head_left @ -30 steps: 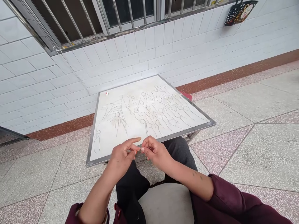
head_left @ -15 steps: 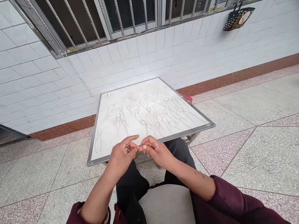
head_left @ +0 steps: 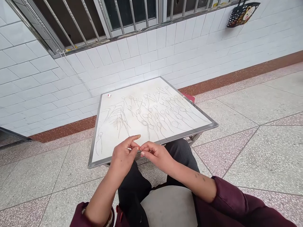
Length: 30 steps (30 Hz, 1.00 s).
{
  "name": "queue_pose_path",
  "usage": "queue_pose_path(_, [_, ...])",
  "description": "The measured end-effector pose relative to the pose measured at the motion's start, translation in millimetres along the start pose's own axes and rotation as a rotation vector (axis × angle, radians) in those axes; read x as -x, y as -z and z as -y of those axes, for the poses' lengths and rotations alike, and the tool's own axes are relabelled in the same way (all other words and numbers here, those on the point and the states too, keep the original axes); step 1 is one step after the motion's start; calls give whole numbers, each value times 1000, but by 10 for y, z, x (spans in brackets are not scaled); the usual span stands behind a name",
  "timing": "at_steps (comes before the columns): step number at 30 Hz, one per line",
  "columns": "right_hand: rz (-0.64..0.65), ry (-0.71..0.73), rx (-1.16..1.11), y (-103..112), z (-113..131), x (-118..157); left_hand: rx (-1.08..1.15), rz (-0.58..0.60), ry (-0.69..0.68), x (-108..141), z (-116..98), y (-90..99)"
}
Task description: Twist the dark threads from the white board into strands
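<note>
My left hand (head_left: 124, 153) and my right hand (head_left: 157, 154) meet just over the near edge of the table (head_left: 151, 142). Thumb and forefinger of each are pinched together, fingertips almost touching. A thin strand (head_left: 141, 149) shows faintly between them; most of it is hidden by the fingers. The left forefinger stretches out above the pinch. Past my hands, many thin dark looped wires (head_left: 174, 125) lie spread on the white tabletop, each with a round loop and trailing ends. More wires, longer and overlapping, form a bunch (head_left: 120, 118) at the left.
A small white and red object (head_left: 109, 96) sits at the table's far left corner. Behind stands a white tiled wall (head_left: 132, 69) with a barred window. A dotted basket (head_left: 242, 15) hangs at the upper right. My legs are under the table's near edge.
My right hand's fingertips have shifted slightly left and its thumb has slid along beneath the forefinger. The left hand keeps its pinch. The view has tilted a little.
</note>
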State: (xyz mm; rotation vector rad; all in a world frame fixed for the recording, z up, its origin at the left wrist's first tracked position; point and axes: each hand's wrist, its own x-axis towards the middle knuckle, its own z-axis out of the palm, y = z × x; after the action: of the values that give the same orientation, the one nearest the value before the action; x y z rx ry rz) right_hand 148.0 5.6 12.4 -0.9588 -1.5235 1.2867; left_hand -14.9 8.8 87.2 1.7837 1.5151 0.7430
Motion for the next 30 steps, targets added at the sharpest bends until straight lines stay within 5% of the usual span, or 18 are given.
queue_pose_path(14, [-53,45,192,-15,28,-23,34,-70,49,-101,35,-52])
queue_pose_path(30, [-131,-17,109,-56,-75,-88,30,-92,78,-171,-16,-97])
